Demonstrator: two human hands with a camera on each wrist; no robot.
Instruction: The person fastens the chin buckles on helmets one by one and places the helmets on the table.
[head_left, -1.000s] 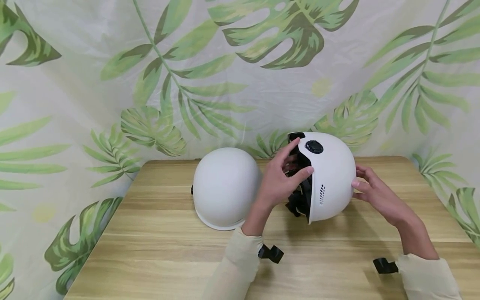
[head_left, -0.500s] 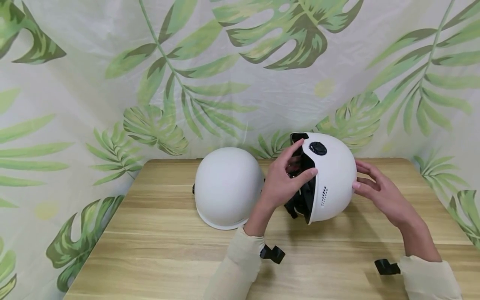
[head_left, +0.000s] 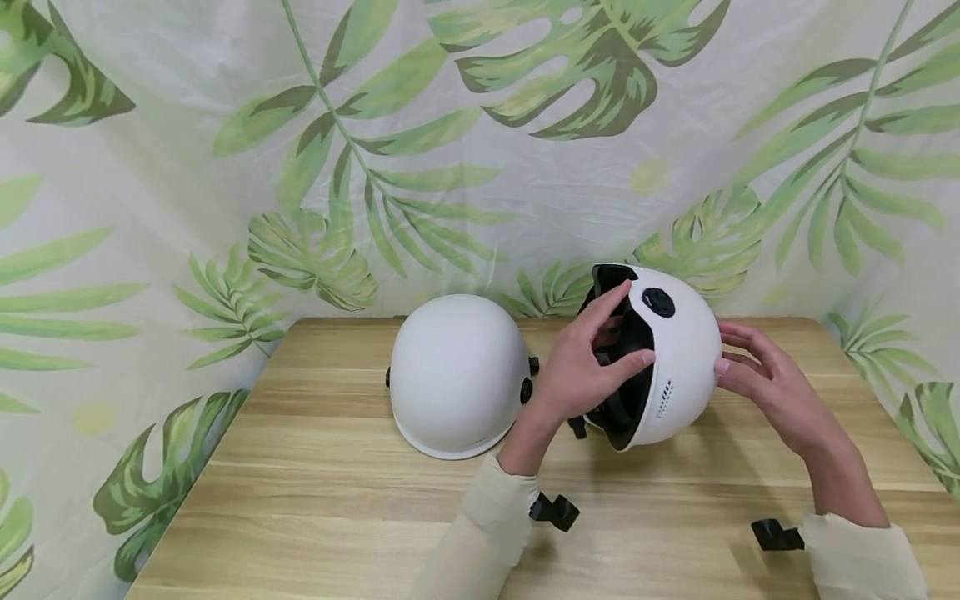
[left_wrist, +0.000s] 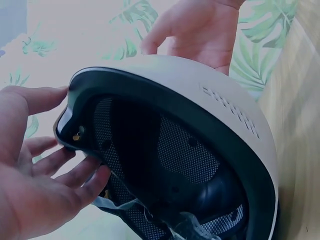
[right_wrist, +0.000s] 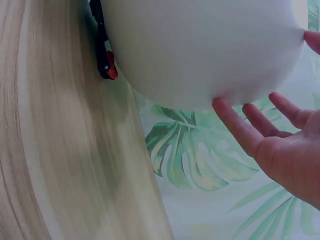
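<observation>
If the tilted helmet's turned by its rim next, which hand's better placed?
Likely the left hand: it holds the rim of the tilted helmet; the right hand touches only smooth shell.

Place read as a cloth-screened tabletop recording spot; couldn't tell whether it sat in a home, lab or workshop. Evidence: pale fabric backdrop (head_left: pixel 570 200) with green leaf print, creased like a hung sheet, filled the far side and ran on past the left and right edges of the wood-grain table (head_left: pixel 315 517), whose far edge sat near it. Capture gear showed too: one small black camera (head_left: pixel 559 512) at the left sleeve (head_left: pixel 480 533), a second black camera (head_left: pixel 772 535) at the right sleeve (head_left: pixel 862 554), and both wrist views had the same leaf print beyond the table.
</observation>
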